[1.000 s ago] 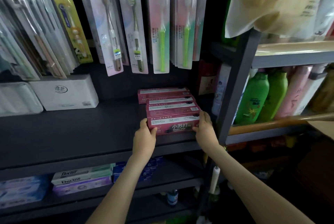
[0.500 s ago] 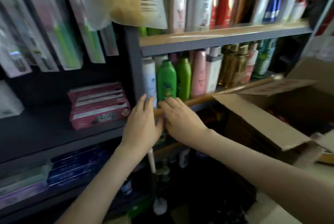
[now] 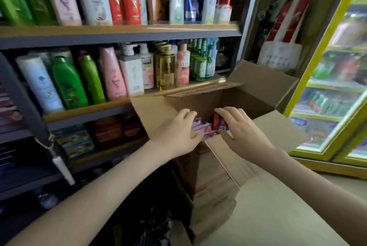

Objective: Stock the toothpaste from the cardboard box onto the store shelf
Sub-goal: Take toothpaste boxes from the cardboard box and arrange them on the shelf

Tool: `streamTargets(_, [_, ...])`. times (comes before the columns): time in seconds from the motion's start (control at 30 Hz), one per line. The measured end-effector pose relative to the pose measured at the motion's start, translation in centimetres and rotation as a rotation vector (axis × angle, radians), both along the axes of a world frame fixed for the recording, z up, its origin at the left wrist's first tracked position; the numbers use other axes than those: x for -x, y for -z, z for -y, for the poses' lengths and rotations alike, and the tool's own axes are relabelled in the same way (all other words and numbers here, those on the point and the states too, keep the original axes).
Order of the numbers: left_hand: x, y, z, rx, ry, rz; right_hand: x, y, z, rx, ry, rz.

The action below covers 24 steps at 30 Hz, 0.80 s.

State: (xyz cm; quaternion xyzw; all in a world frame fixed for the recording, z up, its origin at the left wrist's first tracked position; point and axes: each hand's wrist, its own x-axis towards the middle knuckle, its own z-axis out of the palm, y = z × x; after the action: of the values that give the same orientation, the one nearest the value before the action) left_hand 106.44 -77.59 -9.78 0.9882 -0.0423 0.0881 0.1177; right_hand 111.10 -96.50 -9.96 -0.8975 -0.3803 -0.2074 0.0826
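Observation:
An open cardboard box stands in front of the shelving, flaps spread. Inside it lie pink toothpaste boxes and a red one standing on end. My left hand reaches in from the left, its bent fingers over the left end of the pink boxes. My right hand reaches in from the right with spread fingers over the red box. Neither hand plainly grips anything. At the far left edge, the stacked pink toothpaste boxes lie on the dark shelf.
Shampoo and lotion bottles fill two shelves behind the box. A dark upright post divides the shelving. More boxed goods sit on a lower shelf. A yellow-framed drinks fridge stands at the right.
My view has swung right from the toothpaste shelf. Both hands left the stacked pink boxes, passed the bottle shelf's edge and are now inside the cardboard box.

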Motion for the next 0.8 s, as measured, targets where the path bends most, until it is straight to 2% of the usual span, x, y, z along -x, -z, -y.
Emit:
streamTargets(0.17, [-5.1,3.7,2.3,-0.053,-0.031,-0.098,-6.5,3.9,4.0,-0.048,0.018,-0.169])
streamTargets(0.4, [-12.7,7.1,2.3,-0.046,-0.105,-0.229,-16.4,7.0,5.3,0.050,-0.146,-0.162])
streamTargets(0.47, [-14.5,6.9,1.7,-0.105,-0.106,-0.279,-19.1,6.8,5.3,0.054,-0.190,-0.174])
streamTargets(0.8, [-20.7,7.3,2.1,-0.350,-0.155,-0.254,-30.3,7.2,3.6,0.172,-0.410,-0.212])
